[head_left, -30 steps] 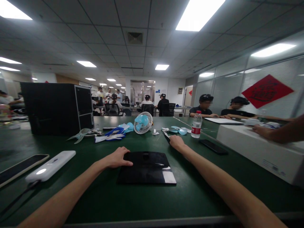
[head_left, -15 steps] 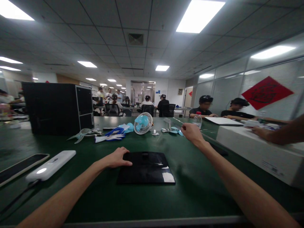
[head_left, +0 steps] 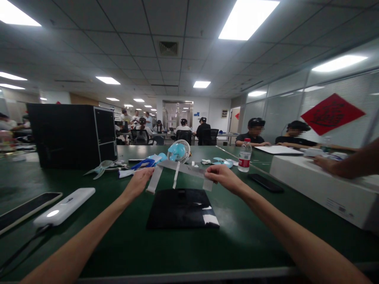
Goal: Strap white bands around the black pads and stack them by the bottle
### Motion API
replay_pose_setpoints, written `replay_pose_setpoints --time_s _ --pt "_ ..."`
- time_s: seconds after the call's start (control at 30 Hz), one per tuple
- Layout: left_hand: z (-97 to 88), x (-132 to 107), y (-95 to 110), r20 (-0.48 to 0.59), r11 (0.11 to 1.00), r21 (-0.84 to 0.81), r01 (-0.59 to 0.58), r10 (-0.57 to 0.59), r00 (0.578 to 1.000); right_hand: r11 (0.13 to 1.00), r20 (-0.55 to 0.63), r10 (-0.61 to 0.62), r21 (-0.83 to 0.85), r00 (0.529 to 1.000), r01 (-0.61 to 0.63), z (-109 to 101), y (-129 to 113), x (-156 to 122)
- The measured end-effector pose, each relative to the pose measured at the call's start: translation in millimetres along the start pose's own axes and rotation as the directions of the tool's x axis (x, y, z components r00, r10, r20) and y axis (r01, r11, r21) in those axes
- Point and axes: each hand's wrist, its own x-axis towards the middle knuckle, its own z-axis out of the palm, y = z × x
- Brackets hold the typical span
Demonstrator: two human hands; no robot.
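My left hand [head_left: 139, 180] and my right hand [head_left: 222, 176] are raised above a flat black pouch [head_left: 182, 208] that lies on the green table [head_left: 231, 240]. Between them they stretch a pale translucent strip [head_left: 179, 169] with hanging tabs; each hand pinches one end of it. The strip hovers a little above the far edge of the pouch.
A white power bank [head_left: 63, 206] and a phone [head_left: 25, 209] lie left. A black computer case [head_left: 72, 134], gloves [head_left: 137, 167], a small fan [head_left: 178, 152], a water bottle [head_left: 244, 157], a dark phone [head_left: 263, 183] and a white box [head_left: 322, 185] with another person's arm [head_left: 346, 163] surround the spot.
My left hand left the pouch and rose. My right hand came back from the far right with the strip, and both now hold it stretched over the pouch.
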Motion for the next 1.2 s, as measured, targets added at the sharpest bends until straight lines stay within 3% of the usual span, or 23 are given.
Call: replay_pose_setpoints --time_s 0.17,0.37,0.5,0.57,0.67,0.73,0.8,0.97,1.2 --pt "-3.8 -7 17 -0.043 0.994 0.095 0.053 -0.049 0.998 0.998 0.061 0.053 0.041 0.997 -0.056 4 3 -1" --pt "0.7 -13 28 0.129 0.981 -0.092 0.171 -0.159 0.979 0.986 0.114 0.134 0.088 0.984 -0.145 3 8 -3" --pt "1.3 -17 30 0.296 0.946 -0.169 0.278 -0.22 0.929 0.967 0.158 0.193 0.137 0.968 -0.215 0 8 -12" --pt "-0.3 -19 28 0.452 0.905 -0.217 0.365 -0.238 0.86 0.95 0.256 0.236 0.142 0.938 -0.278 -2 10 -18" --pt "-0.3 -23 22 0.696 0.876 -0.14 0.462 -0.245 0.675 0.932 0.434 0.277 0.095 0.858 -0.349 -1 17 -28" --pt "2.6 -25 17 0.781 0.886 -0.03 0.463 -0.268 0.564 0.935 0.494 0.289 0.041 0.82 -0.353 3 23 -31" --pt "6.3 -25 14 0.808 0.901 0.05 0.43 -0.29 0.514 0.941 0.504 0.305 -0.031 0.808 -0.336 8 27 -33" --pt "10.8 -25 11 0.797 0.937 0.113 0.331 -0.284 0.533 0.936 0.441 0.35 -0.206 0.826 -0.286 16 31 -31" --pt "12.4 -25 9 0.712 0.949 0.301 0.093 -0.289 0.64 0.901 0.396 0.376 -0.368 0.838 -0.23 22 36 -31"
